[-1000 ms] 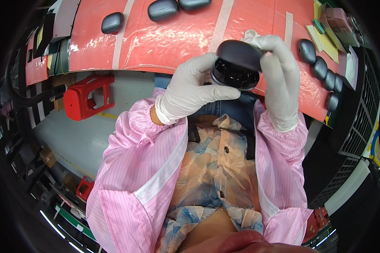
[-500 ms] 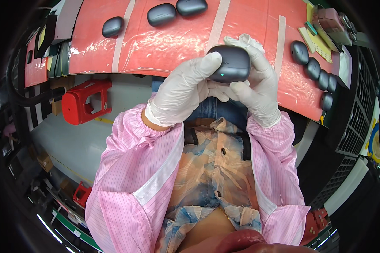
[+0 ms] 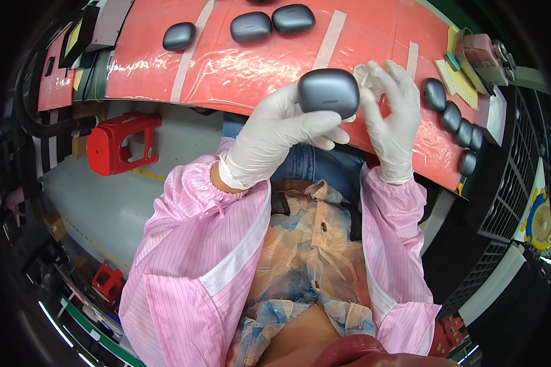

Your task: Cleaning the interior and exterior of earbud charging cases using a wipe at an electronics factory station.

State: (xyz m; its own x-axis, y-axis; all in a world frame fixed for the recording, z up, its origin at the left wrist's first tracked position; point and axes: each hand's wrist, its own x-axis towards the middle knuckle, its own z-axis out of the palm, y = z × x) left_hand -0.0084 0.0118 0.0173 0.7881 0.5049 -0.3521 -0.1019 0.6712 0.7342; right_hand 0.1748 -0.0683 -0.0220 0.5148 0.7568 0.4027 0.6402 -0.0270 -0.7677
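A dark grey earbud charging case [image 3: 329,93], rounded and closed, is held above the table's near edge. My left hand [image 3: 269,131], in a white glove, grips it from the left and below, thumb across its lower front. To its right, my gloved right hand [image 3: 395,119] is raised with thumb and fingers apart, not gripping the case. By its fingertips is a crumpled white bit; I cannot tell whether it is cloth or loose glove. More such cases lie on the table: a single one [image 3: 179,36], a pair [image 3: 251,27], and several in a row [image 3: 450,116] at right.
The table has a red, shiny cover [image 3: 226,73] with pale tape strips [image 3: 330,40]. At the far right stand a pink container [image 3: 480,52] and yellow pads [image 3: 465,82]. A red stool [image 3: 107,150] is on the floor at left. A black rack [image 3: 508,177] stands at right.
My right hand has let go of the case and drawn right. My left hand keeps it, and the case has turned, so its lit green light no longer shows.
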